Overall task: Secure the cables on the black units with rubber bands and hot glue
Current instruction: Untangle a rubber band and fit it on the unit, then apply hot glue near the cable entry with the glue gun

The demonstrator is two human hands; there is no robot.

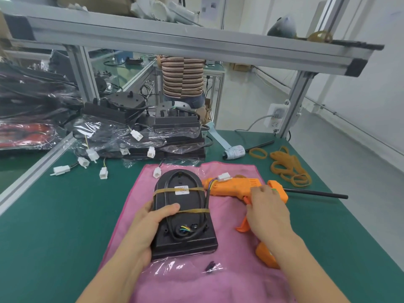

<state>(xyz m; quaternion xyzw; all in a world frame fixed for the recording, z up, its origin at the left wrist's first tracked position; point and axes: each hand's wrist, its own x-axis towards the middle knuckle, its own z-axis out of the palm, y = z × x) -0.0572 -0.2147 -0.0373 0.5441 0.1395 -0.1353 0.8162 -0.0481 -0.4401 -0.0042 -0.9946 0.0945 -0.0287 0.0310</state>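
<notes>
left hand point(146, 224): fingers curled, gripping | right hand point(267, 212): fingers curled, grasping

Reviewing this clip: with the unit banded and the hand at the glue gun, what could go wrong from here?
1. The glue gun lies on the pink cloth with its nozzle end close to the cable; a hot tip might scorch either.
2. The right hand grips the gun near the body, so lifting may snag the white connector resting on it.
3. The left hand thumb lies by the rubber band, near any glue drips.
</notes>
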